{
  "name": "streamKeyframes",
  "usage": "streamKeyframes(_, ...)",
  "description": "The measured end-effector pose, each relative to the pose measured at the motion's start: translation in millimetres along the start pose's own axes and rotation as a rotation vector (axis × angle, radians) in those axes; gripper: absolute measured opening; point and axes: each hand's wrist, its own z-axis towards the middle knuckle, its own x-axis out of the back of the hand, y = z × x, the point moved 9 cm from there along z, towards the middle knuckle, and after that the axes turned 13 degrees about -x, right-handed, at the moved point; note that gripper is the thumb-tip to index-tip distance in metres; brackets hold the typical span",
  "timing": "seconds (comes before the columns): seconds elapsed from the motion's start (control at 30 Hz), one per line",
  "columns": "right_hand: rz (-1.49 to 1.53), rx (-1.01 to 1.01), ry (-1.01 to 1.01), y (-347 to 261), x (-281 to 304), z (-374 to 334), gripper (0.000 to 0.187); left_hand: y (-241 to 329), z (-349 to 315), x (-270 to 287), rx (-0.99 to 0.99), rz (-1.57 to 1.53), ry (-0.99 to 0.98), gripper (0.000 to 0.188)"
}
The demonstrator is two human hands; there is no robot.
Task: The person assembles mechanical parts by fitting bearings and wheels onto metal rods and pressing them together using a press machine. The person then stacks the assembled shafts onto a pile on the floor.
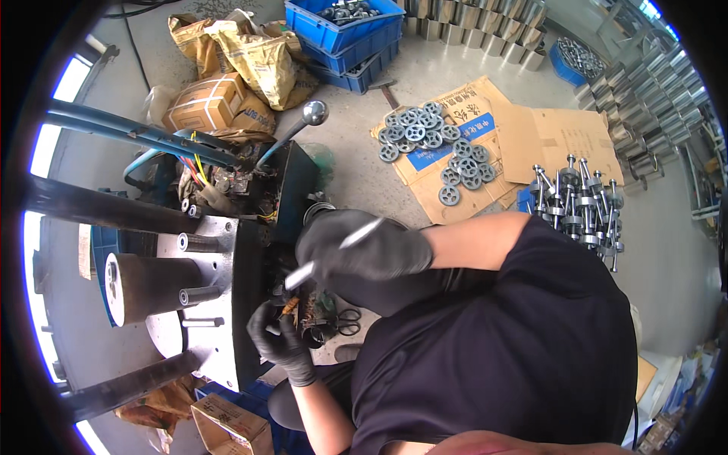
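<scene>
My right hand (368,254), in a dark grey glove, is closed round a slim silvery bar (300,275); it is smeared by motion, and its kind does not show. The bar's other end sticks out above the knuckles. Lower down, my left hand (282,343), also gloved, is curled with its fingertips at a small orange-brown piece (290,305), which it seems to pinch. Both hands are beside a machine with a thick pale metal plate (231,303). The gap between the hands and the machine is dark and partly hidden.
Black columns (114,205) and a ball-ended lever (315,113) jut from the machine. Scissors (349,321) lie by a bin of scraps. Spoked grey wheels (414,133) lie on flattened cardboard (557,140), near a heap of metal shafts (580,201). Blue crates (345,57) stand behind.
</scene>
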Motion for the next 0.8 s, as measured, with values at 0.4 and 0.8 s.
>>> streamKeyframes(0.4,0.026,-0.306,1.463,166.7,452.3,-220.8,0.036,-62.6,-37.7,8.4,0.596,-0.195,0.044,0.033)
streamKeyframes(0.8,-0.047,-0.545,1.772,301.1,521.4,-312.7,0.037,-93.3,-64.0,-57.8,0.541,-0.191,-0.317,0.025)
